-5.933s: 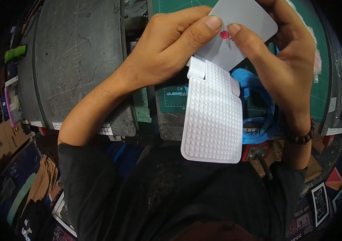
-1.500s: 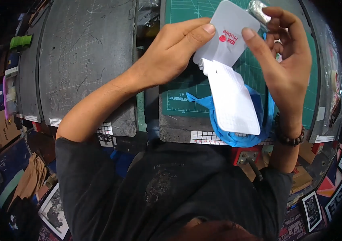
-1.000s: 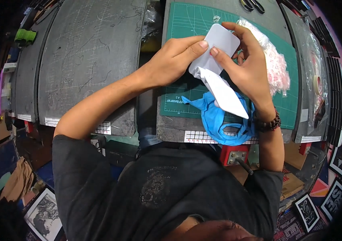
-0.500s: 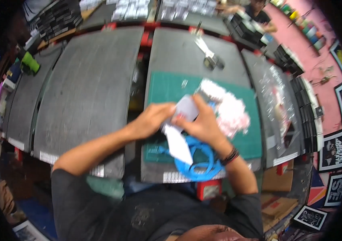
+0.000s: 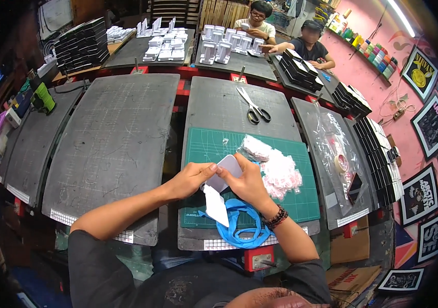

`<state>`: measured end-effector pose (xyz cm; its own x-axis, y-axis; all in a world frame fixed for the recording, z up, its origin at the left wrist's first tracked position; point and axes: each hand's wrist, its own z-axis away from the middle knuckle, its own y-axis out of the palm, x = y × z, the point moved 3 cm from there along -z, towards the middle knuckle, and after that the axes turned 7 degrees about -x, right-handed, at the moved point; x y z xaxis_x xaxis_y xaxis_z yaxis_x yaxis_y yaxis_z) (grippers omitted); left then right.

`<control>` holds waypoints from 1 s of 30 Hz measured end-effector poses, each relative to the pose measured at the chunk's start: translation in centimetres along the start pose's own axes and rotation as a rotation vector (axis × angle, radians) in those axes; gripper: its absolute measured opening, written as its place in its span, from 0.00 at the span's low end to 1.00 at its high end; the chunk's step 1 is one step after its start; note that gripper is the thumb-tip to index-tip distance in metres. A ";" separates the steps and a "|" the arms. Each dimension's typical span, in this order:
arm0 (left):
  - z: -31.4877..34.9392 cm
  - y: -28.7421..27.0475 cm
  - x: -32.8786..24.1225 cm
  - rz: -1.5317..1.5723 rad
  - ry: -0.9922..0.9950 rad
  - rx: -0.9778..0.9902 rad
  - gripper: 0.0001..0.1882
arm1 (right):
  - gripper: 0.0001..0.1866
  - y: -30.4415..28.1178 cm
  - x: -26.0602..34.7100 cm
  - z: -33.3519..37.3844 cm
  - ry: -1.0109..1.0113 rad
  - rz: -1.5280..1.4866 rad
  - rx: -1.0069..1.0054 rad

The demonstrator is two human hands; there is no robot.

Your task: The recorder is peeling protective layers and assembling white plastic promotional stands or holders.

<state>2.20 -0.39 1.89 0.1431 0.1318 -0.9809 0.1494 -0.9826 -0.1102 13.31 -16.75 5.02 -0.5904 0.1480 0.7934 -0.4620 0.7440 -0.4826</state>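
A white plastic folding stand (image 5: 216, 206) is gripped between my two hands above the green cutting mat (image 5: 203, 146). One flat panel slants down toward me, and another rises between my fingers. My left hand (image 5: 194, 179) closes on its left side, the thumb against the upright panel. Around the right side of that panel wraps my right hand (image 5: 248, 182), its thumb meeting the left one. Below the stand lies a loosely coiled blue strap (image 5: 233, 238). Right of my right hand is a heap of small white-and-pink pieces (image 5: 281, 174), beside a crumpled clear packet (image 5: 256, 148).
Scissors (image 5: 253, 106) lie beyond the mat. A clear plastic bag with a tape roll (image 5: 341, 163) rests on the right board. Stacked black-and-white boxes (image 5: 375, 154) line the right edge. Several white stands (image 5: 222, 51) fill the far table, where two people sit.
The view has tilted up, so the far table and two people show more fully. My hands keep hold of the white stand, with little change in grip.
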 end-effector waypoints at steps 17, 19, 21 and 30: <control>-0.6 0.9 0.6 -0.011 -0.135 0.062 0.20 | 0.19 -0.8 2.1 -0.6 -0.292 0.179 -0.151; -0.8 0.6 0.6 0.063 -0.101 0.017 0.20 | 0.22 -2.0 3.1 -1.1 -0.334 0.123 -0.162; -1.0 -0.1 0.5 0.070 -0.078 -0.061 0.20 | 0.27 -3.9 4.1 -1.3 -0.364 0.094 -0.123; -2.3 -4.7 1.6 -0.025 -0.004 -0.489 0.27 | 0.21 -2.3 9.5 -1.8 -0.699 0.199 0.164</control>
<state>3.98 4.72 1.17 0.1298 0.1528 -0.9797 0.5948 -0.8025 -0.0464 9.98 -15.89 14.35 -0.9313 -0.2201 0.2903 -0.3628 0.6314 -0.6853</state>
